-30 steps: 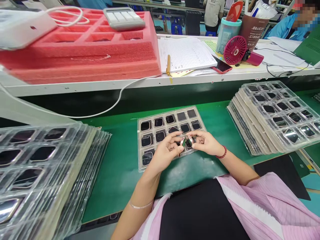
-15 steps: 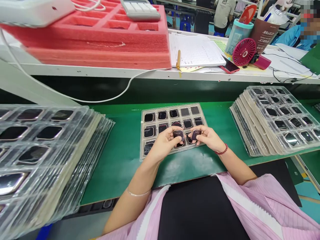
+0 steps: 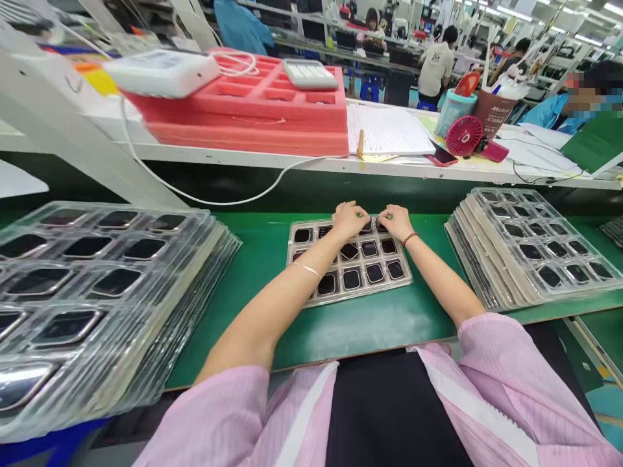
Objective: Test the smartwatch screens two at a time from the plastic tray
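Note:
A clear plastic tray (image 3: 316,299) lies on the green bench, its square pockets holding dark smartwatch screens with rounded corners. Over the middle of its far row is my left hand (image 3: 348,220), fingers closed on a watch screen (image 3: 366,227) at a pocket there. Just to the right, my right hand (image 3: 396,222) pinches another watch screen (image 3: 381,224) at the neighbouring pocket; its fingertips partly cover it. Nearer me, the tray's front row shows watch screens such as this one (image 3: 374,273) lying face up. My left forearm hides part of the tray's left side.
Tall stacks of filled trays stand on the left (image 3: 117,285) and right (image 3: 530,246). Behind, a white shelf (image 3: 272,150) carries red foam (image 3: 253,123), papers (image 3: 389,133), a pink fan (image 3: 464,135) and a phone (image 3: 442,155). A white cable (image 3: 209,202) droops below its edge.
Both hands have moved forward from the tray's near side to its far row, taking the two watch screens into the pockets there. The head view has tilted up, showing more of the room.

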Tool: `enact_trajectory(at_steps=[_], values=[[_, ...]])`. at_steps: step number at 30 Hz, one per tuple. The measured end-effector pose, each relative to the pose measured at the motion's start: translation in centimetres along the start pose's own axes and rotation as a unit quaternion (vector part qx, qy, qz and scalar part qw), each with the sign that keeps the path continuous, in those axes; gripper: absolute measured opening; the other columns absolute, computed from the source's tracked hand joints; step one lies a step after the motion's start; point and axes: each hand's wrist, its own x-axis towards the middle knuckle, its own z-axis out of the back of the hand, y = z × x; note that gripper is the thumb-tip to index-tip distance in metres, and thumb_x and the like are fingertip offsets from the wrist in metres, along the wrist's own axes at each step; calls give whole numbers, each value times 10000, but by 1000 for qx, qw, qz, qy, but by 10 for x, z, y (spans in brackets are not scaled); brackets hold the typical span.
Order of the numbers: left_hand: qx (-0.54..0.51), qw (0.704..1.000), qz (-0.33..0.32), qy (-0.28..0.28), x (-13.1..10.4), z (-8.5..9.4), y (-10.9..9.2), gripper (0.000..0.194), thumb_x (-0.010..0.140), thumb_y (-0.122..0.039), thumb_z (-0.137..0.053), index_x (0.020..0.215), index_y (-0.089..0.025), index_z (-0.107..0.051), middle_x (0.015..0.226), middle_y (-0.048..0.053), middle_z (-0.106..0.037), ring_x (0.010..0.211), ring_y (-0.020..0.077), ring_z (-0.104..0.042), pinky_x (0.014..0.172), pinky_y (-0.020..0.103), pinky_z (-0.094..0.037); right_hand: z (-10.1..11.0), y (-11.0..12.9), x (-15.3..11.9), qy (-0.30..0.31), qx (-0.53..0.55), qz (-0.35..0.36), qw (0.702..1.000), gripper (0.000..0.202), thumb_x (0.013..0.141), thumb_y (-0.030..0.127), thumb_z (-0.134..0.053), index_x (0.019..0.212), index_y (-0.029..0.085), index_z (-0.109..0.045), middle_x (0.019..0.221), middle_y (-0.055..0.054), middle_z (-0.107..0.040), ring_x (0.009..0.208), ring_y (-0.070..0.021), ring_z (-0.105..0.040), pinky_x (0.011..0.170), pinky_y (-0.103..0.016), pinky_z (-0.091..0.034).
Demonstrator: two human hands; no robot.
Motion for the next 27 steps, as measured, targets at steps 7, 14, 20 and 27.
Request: enact_trajectory(at_steps=[7, 14, 20, 27], values=[[107, 994, -18, 4, -31, 36, 53, 291, 868, -267, -572, 1120, -254, -719, 1529, 110, -491, 1480, 316, -311, 1177, 534, -250, -5, -10, -19, 23, -103, 45, 993, 405, 880, 194, -570, 1270, 137, -664, 1450, -189, -521, 1404, -324, -385, 1148, -541, -321], [220, 975, 1, 42, -95, 91, 114, 183, 834, -353, -626, 948, -242, -716, 1542, 132, -465, 1487, 400, -251, 1132, 716, -152, -55, 59, -43, 156, -137, 220, 953, 202, 892, 283, -628, 985, 172, -768, 1422, -129, -566, 1406, -343, -362, 1173, -545, -252], [53, 998, -14, -19, -114, 86, 99, 133, 754, -288, -676, 826, -220, -588, 1318, 143, -663, 1301, 350, -535, 1083, 505, -386, -74, 99, -54, 203, -75, 245, 945, 111, 750, 140, -723, 840, 142, -659, 1343, -180, -600, 1347, -369, -453, 1130, -580, -320], [-384, 914, 111, 67, -136, 67, 49, 362, 753, -400, -737, 1010, -174, -617, 834, 59, -742, 560, 141, -610, 547, 253, -439, -21, 55, -87, 294, 303, -32, 906, 190, 840, 127, -603, 1027, 166, -605, 759, -8, -686, 597, -131, -674, 491, -203, -520]])
